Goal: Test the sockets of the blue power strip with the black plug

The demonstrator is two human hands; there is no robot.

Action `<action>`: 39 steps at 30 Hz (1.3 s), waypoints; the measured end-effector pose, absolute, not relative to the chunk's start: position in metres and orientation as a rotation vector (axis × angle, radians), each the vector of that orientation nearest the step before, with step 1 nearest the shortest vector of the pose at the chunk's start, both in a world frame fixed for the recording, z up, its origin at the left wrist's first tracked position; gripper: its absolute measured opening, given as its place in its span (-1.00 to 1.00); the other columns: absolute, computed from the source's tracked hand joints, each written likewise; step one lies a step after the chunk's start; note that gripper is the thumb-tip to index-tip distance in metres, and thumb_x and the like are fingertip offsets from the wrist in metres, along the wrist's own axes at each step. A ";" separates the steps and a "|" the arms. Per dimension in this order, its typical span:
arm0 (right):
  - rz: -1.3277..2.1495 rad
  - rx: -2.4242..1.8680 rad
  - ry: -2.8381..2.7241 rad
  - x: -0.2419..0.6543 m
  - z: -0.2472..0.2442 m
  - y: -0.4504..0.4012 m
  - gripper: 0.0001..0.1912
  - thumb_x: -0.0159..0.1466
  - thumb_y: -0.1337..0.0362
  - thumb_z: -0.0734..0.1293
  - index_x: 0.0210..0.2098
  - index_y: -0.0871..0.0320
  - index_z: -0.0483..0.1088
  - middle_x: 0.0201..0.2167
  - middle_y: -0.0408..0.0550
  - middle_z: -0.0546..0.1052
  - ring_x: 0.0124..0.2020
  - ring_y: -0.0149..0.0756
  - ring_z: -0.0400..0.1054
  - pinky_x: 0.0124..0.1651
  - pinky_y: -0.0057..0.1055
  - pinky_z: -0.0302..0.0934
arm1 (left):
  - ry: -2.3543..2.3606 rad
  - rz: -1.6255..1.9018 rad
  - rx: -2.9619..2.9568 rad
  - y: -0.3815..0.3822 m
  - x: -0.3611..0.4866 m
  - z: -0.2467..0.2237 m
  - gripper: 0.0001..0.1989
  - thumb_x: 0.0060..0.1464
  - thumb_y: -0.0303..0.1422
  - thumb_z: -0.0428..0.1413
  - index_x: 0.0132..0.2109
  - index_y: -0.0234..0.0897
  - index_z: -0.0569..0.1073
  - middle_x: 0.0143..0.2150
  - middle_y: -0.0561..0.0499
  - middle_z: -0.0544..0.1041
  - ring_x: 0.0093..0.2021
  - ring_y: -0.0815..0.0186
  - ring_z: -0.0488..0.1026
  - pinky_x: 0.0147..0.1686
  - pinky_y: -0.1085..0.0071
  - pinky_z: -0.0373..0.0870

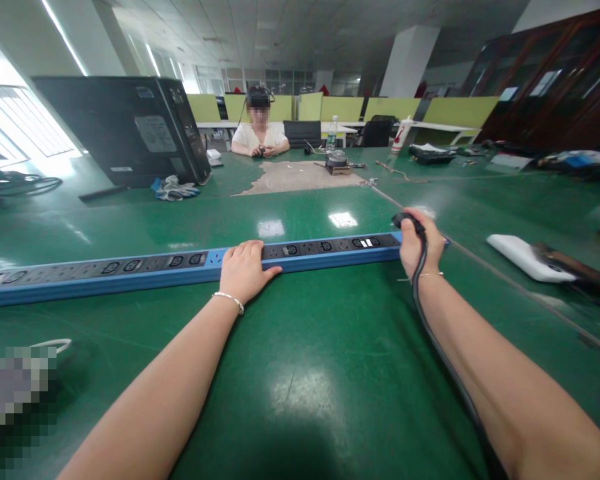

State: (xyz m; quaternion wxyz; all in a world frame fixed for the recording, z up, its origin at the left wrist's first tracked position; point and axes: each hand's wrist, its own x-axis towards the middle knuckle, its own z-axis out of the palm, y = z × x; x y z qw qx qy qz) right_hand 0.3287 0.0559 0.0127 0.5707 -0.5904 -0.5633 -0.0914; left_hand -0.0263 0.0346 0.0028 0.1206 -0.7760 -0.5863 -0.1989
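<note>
A long blue power strip (214,258) with black sockets lies across the green table from the left edge to right of centre. My left hand (244,267) grips it near the middle, fingers over the top and thumb along the near side. In my right hand (425,245) is a black plug (403,219), held just above the strip's right end. Its black cable (437,353) hangs down along my right forearm. The plug's contact face is turned away and cannot be made out.
A black computer case (120,133) and work gloves (175,189) stand back left. Opposite sits a person (260,127), beyond a cardboard sheet (290,179). A white object (527,259) lies at right; a blurred-out item (15,383) is near left.
</note>
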 end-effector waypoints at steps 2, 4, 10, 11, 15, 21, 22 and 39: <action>-0.125 -1.357 -1.415 0.311 0.014 0.055 -0.57 0.25 0.02 0.17 -0.06 0.11 0.44 -0.08 0.06 0.53 -0.03 -0.10 0.39 0.07 -0.14 0.24 | -1.707 -0.586 -2.269 0.035 -0.026 0.003 -0.38 0.02 0.01 0.07 0.10 -0.32 0.29 0.11 -0.23 0.41 0.14 0.05 0.28 0.10 0.16 0.13; -0.046 -1.349 -1.502 0.293 0.012 0.056 -0.56 0.24 -0.01 0.17 -0.08 0.12 0.46 -0.11 0.04 0.54 -0.06 -0.10 0.41 0.04 -0.15 0.26 | -1.712 -0.589 -2.269 0.035 -0.026 0.002 -0.38 0.02 0.02 0.07 0.10 -0.30 0.29 0.11 -0.22 0.41 0.14 0.05 0.28 0.10 0.16 0.13; -0.015 -1.406 -1.631 0.267 0.004 0.058 -0.55 0.23 -0.02 0.19 -0.07 0.11 0.47 -0.22 0.01 0.58 -0.20 -0.12 0.46 -0.07 -0.21 0.32 | -1.723 -0.606 -2.274 0.036 -0.027 0.002 -0.38 0.01 0.02 0.07 0.11 -0.30 0.29 0.12 -0.23 0.40 0.14 0.04 0.27 0.11 0.15 0.12; -0.019 -1.414 -1.640 0.265 0.004 0.058 -0.55 0.24 -0.01 0.19 -0.07 0.11 0.47 -0.24 0.01 0.58 -0.21 -0.12 0.47 -0.08 -0.21 0.32 | -1.722 -0.611 -2.278 0.036 -0.027 0.002 -0.38 0.01 0.01 0.07 0.11 -0.31 0.29 0.12 -0.23 0.40 0.14 0.04 0.27 0.11 0.14 0.12; -0.037 -1.438 -1.658 0.260 0.006 0.058 -0.59 0.23 0.04 0.20 -0.07 0.09 0.48 -0.27 -0.02 0.59 -0.23 -0.12 0.48 -0.13 -0.24 0.34 | -1.719 -0.629 -2.297 0.035 -0.026 0.002 -0.38 0.02 0.00 0.07 0.11 -0.33 0.28 0.12 -0.24 0.39 0.15 0.03 0.26 0.11 0.13 0.10; -0.168 -1.524 -1.687 0.251 0.005 0.053 -0.63 0.24 0.08 0.19 -0.08 0.04 0.49 -0.35 -0.05 0.60 -0.34 -0.13 0.49 -0.20 -0.24 0.35 | -1.729 -0.632 -2.311 0.034 -0.026 0.003 -0.38 0.02 0.00 0.07 0.13 -0.30 0.27 0.13 -0.24 0.38 0.16 0.04 0.25 0.13 0.13 0.09; -0.204 -1.553 -1.698 0.250 0.004 0.051 -0.63 0.25 0.09 0.19 -0.07 0.03 0.48 -0.34 -0.06 0.60 -0.34 -0.12 0.49 -0.20 -0.24 0.35 | -1.733 -0.633 -2.311 0.034 -0.026 0.003 -0.38 0.02 0.00 0.07 0.13 -0.30 0.27 0.13 -0.24 0.38 0.16 0.04 0.25 0.13 0.13 0.09; -0.169 -1.414 -1.489 0.229 0.009 0.041 -0.60 0.28 0.08 0.14 0.01 0.06 0.40 -0.05 -0.02 0.52 -0.04 -0.11 0.41 0.03 -0.19 0.28 | -1.715 -0.670 -2.283 0.034 -0.026 0.003 -0.38 0.00 0.01 0.09 0.09 -0.33 0.30 0.09 -0.23 0.41 0.13 0.04 0.29 0.09 0.14 0.13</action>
